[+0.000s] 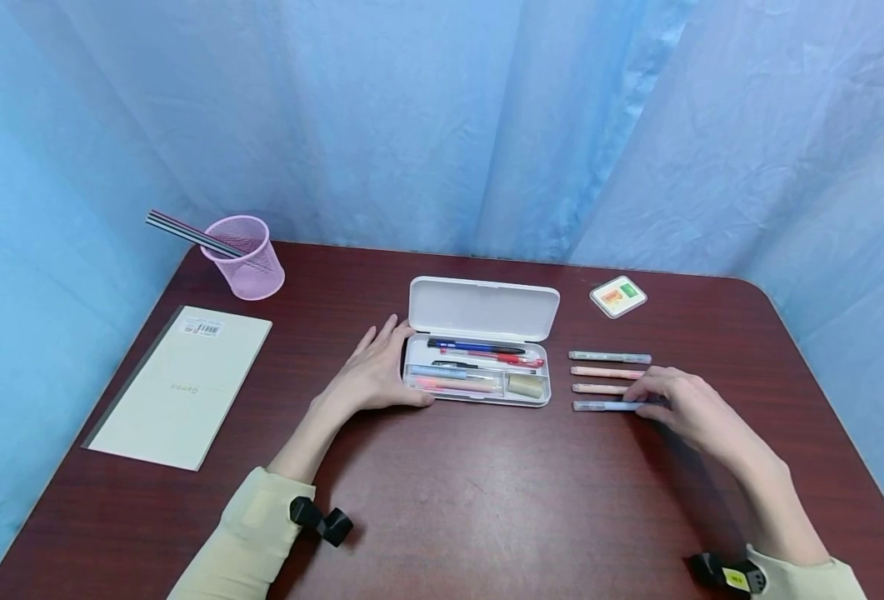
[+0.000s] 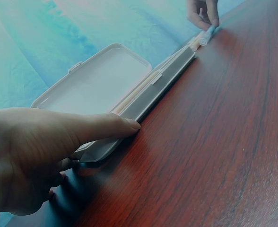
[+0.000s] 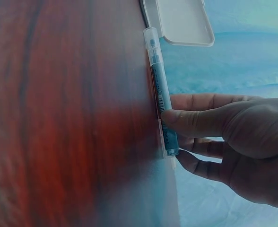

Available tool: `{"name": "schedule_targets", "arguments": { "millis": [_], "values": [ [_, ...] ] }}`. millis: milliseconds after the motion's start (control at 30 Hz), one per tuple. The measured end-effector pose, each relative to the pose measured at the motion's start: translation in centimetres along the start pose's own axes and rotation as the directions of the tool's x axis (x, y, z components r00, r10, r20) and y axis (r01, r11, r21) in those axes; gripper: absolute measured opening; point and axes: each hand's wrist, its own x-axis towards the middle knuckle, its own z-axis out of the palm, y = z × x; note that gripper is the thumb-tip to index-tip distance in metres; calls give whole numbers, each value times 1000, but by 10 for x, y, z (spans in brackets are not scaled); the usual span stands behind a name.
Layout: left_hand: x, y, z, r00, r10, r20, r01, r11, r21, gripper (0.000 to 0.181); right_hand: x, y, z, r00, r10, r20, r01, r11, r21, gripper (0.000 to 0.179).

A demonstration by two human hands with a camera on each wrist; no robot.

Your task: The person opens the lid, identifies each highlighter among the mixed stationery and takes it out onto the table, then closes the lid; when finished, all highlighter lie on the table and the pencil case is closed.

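Head view looks down; close wrist views share the case [image 1: 484,308].

Head view: right hand [image 1: 685,408] hides blue marker's [image 1: 603,406] end; label [image 1: 202,327] illegible.

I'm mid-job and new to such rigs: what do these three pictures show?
No machine here: the left grip and right grip are a person's bare hands. The widest picture comes from a camera on the head; the others from cameras on the wrists. On the table are a notebook, a pink mesh cup holding thin sticks, a small card and an open pencil case with pens inside. The left grip rests against the case's left end. The right grip pinches a pale blue pen, the nearest of four pens right of the case.
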Motion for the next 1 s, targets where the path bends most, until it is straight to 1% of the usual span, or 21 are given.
{"name": "schedule_targets", "arguments": {
  "millis": [233, 433, 1000],
  "values": [
    [1, -1, 1, 1000, -2, 2, 2, 1000, 1, 106, 1, 0, 0, 999, 30, 43, -31, 999, 20, 29],
    [1, -1, 1, 1000, -9, 8, 9, 1000, 4, 107, 1, -1, -1, 997, 41, 62, -42, 999, 20, 27],
    [1, -2, 2, 1000, -8, 6, 8, 1000, -4, 107, 2, -3, -2, 997, 52, 65, -53, 999, 14, 27]
  ]
}}
